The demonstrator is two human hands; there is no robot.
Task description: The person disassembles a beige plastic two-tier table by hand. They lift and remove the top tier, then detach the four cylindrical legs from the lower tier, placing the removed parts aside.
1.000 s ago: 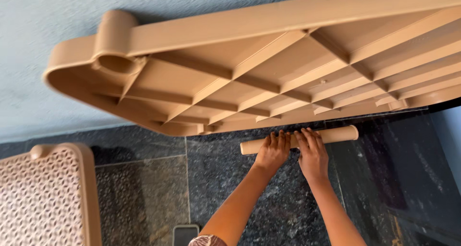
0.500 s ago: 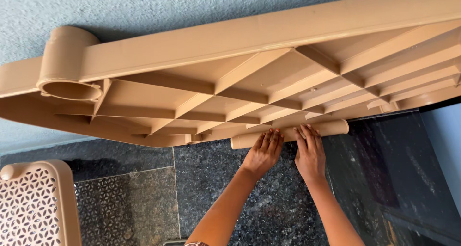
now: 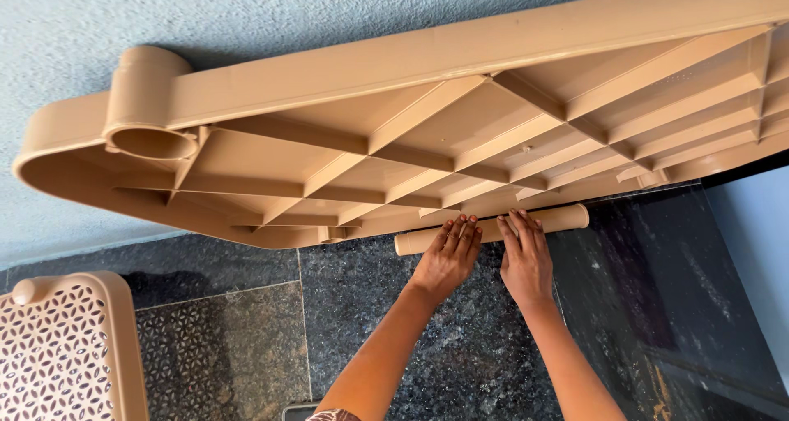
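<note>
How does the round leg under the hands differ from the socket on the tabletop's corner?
The tube leg is long, slim and lies flat on the dark floor under the left hand and right hand; the corner socket is short, wide and moulded into the ribbed tabletop. The socket shows an open mouth; the leg's ends look closed. Both are tan plastic.

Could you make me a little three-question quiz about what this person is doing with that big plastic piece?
1. True or false: both hands rest on the tan tube.
2. What does the ribbed tan panel lean against?
A) blue-grey wall
B) wooden door
C) glass window
3. Which corner of the picture shows the lattice-patterned piece?

Key:
1. True: left hand and right hand lie flat on it.
2. A, the wall.
3. Lower left.
</note>
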